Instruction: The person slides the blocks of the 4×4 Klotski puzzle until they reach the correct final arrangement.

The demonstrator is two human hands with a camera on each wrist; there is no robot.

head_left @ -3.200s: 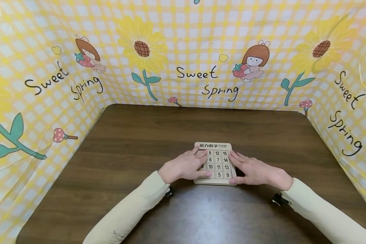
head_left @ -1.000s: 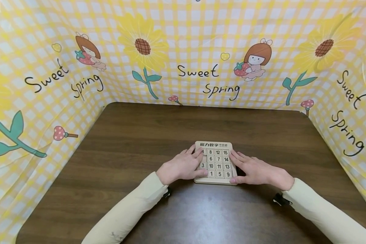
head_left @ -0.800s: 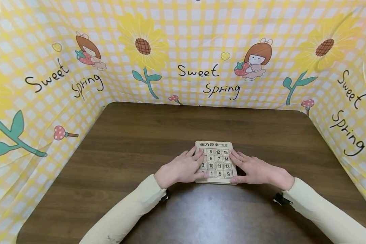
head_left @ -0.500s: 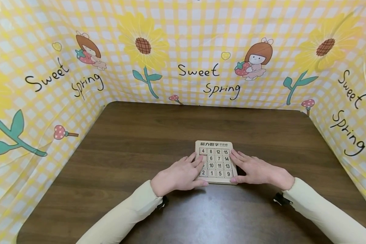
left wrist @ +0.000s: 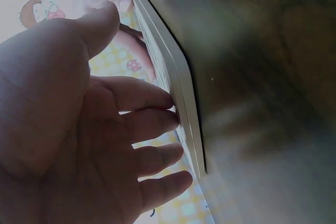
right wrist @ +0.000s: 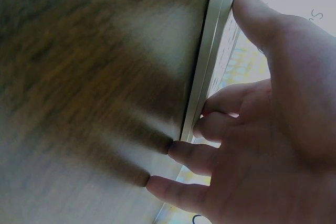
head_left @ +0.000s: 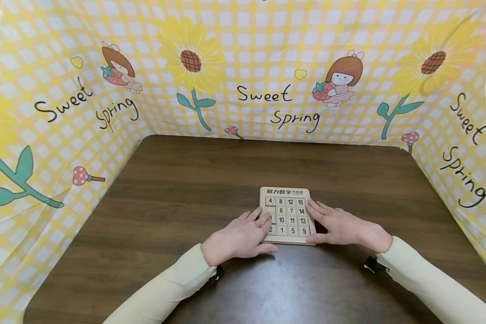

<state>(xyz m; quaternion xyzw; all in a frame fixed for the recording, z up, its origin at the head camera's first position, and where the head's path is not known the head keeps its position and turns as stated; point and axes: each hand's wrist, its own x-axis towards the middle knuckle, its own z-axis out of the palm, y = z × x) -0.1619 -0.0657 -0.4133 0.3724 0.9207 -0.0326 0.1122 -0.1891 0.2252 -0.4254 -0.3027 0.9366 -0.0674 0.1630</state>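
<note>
A pale number-puzzle board (head_left: 287, 240) lies flat on the dark wood-grain surface (head_left: 210, 175), between the 2 hands. The left hand (head_left: 239, 236) comes in at its left edge, fingers spread and fairly straight, gripping nothing. The left index finger reaches over the rim onto tile 3 (head_left: 273, 220) in the left column, partly covering it; the middle fingertip meets the left rim near the bare slot (head_left: 271, 209) under tile 4 (head_left: 270, 200). A thin dark gap shows between tile 3 and tile 2 (head_left: 271, 230). The left thumb stretches out just off the board's near edge. Whether the left ring and little fingers touch the board's side, I cannot tell.

The right hand (head_left: 340, 226) rests along the opposite edge, fingers also extended and not wrapped round the board. Its index fingertip touches the rim beside tile 15 (head_left: 300, 202), and its thumb lies on the near right corner. In the right wrist view, the ring and little fingertips come down to the surface just beside the board.
</note>
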